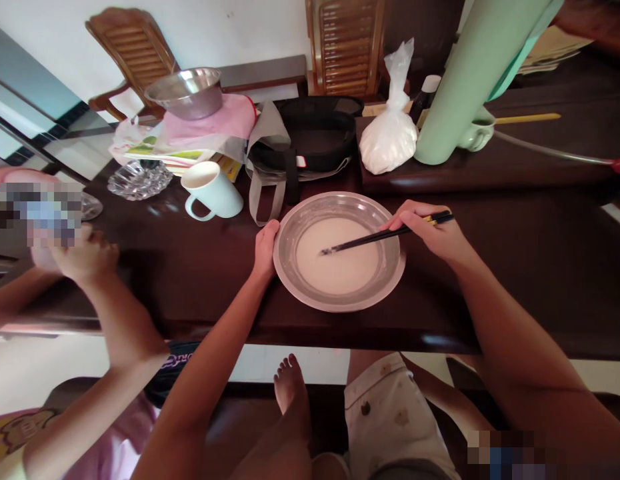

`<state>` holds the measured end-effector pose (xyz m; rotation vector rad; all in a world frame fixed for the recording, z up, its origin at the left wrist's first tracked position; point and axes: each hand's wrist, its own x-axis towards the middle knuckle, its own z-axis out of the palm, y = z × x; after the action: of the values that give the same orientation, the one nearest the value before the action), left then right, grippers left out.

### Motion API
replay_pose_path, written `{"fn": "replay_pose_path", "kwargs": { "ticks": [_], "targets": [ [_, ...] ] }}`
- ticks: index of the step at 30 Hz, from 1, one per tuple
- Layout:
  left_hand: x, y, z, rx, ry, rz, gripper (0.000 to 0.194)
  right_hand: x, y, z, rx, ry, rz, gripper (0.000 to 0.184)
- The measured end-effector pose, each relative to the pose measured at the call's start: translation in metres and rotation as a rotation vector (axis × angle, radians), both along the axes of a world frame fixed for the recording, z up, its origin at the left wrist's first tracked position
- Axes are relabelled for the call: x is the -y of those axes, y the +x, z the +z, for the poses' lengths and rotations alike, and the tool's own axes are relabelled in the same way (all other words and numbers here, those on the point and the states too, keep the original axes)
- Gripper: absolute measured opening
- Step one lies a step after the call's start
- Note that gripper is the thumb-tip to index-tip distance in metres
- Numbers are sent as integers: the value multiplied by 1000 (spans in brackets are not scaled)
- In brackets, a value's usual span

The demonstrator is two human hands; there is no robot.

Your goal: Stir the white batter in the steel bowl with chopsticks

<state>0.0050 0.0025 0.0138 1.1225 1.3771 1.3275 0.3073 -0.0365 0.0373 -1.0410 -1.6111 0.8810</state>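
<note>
Metal bowl (391,267) sits on the dark table (205,267), near its front edge, in front of the seated person, with cloudy whitish liquid (335,275) in the bottom. Left hand (266,247) closed on the bowl's left rim; fingers under the rim hidden. Right hand (434,233) over the right rim, gripping black chopsticks (370,237) near their gold-banded upper end, shafts slanting down leftward, tips at the liquid, whitish stuff on them. Behind the bowl, slightly left: black-and-grey bag (310,143), top open. Further left, white mug (217,193), upright, then a clear glass dish (140,180). Second metal bowl (190,107) rests on pink cloth (225,127) at the back left. Back right, on a raised dark ledge (490,179): knotted clear plastic bag of white powder (389,143), beside a tall pale green cylinder (470,87), small green cup (477,135) partly behind that. Another person's hands (87,253) are raised at far left, what they hold blurred out, well apart from the bowl.
</note>
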Motion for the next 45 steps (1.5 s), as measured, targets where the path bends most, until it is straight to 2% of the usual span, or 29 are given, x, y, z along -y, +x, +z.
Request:
{"fn": "replay_pose_path", "kwargs": {
  "ticks": [4,6,9,11,14,16,19,22,25,27,30,32,35,38,41,45],
  "targets": [
    [-1,-1,-2,1,-2,-3,37,0,2,-1,-77,35,-99,29],
    [-1,-1,-3,-1,-3,-1,37,0,2,0,-120,18,-67,33],
    [-1,-2,-3,4,0,7,37,1,0,1,-49,-13,-1,31],
    [-1,-1,-3,9,5,10,37,1,0,1,-4,0,-27,28],
    [-2,-1,-2,2,6,5,38,-1,2,0,-91,47,-84,31],
    [-2,-1,-2,-3,4,1,39,-1,2,-1,-149,45,-58,35],
    [-2,-1,-3,-2,10,-5,38,0,0,0,-78,3,2,32],
    [-2,-1,-3,-5,24,-10,37,0,0,1,-22,17,-50,26],
    [-2,-1,-2,-8,18,-14,38,0,3,1,-106,41,-98,31],
    [-2,0,-2,-2,13,-11,38,0,2,1,-133,20,-51,33],
    [-2,0,-2,10,5,4,37,0,-1,1,-48,-14,2,30],
    [-3,-1,-3,10,7,3,37,-1,-1,1,-9,2,-43,27],
    [-3,-2,-5,8,11,-3,37,-2,2,-2,-92,35,-121,29],
    [-3,-2,-5,8,14,-1,36,-2,2,-3,-152,-5,-47,33],
    [-2,-1,-4,7,22,-4,37,-1,0,-1,-67,-40,16,29],
    [-2,0,-2,10,-3,12,39,-1,2,0,-70,8,-93,29]
  ]
}}
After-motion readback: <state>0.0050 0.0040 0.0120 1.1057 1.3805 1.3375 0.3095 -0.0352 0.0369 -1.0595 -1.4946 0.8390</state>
